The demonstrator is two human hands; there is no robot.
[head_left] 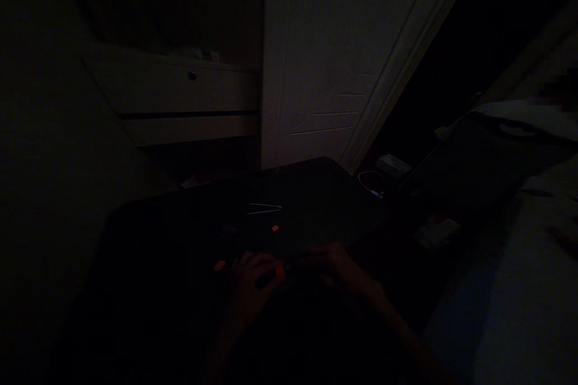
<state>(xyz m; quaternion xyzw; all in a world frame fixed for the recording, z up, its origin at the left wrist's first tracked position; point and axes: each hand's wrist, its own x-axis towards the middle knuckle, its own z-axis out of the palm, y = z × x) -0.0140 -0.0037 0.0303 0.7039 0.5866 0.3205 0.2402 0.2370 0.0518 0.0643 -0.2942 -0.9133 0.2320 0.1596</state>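
- Light very low; much of the scene is lost in shadow.
- Dark counter (316,192), rounded at the far corners; both hands are held low over its near part.
- Left hand (247,281): grip closed around a dark piece (266,278), seen from above, with its orange-red end (280,272) pointed toward the right hand.
- Right hand (334,264): fingers bent and extended toward the orange-red end. Whether its grip is clamped on anything cannot be told; the fingertips are sunk in the dark.
- Thin greyish bit (288,267) seen between the orange-red end and the right fingers; whether it is joined to the dark piece cannot be made out.
- Small red block (275,228) seen on the counter, beyond the hands.
- Orange lump (220,266) seen just beside the left hand, on its outer side.
- V-shaped thing (265,209), thin and pale, laid farther back; its legs are spread to the left and joined at the right.
- Beyond the counter, a drawer front (180,87) with a dark knob (192,76) is seen at left, a pale panel (316,72) at centre.
- Pale box (392,164) and white cable (369,174) noted past the counter's right far corner.
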